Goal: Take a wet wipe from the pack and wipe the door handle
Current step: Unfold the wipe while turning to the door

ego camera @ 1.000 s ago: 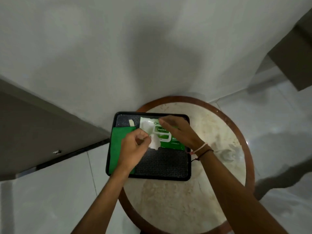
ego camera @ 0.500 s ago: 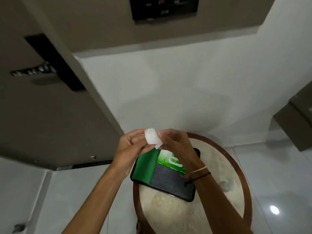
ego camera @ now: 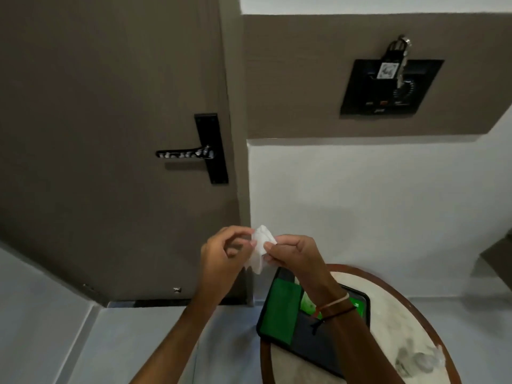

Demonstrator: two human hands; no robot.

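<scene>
A crumpled white wet wipe is held up between both hands in front of the wall. My left hand pinches its left edge and my right hand pinches its right edge. The green wipe pack lies on a black tray, mostly hidden behind my right wrist. The black door handle, speckled with white marks, sticks out leftwards from its black backplate on the brown door, well above and left of my hands.
The tray, with a green cloth on its left side, sits on a round marble table with a wooden rim at the lower right. A black switch panel with hanging keys is on the wall at the upper right.
The wipe came out of the pack and both hands lifted it off the tray. The view swung up from the table to the door, bringing the handle into sight.
</scene>
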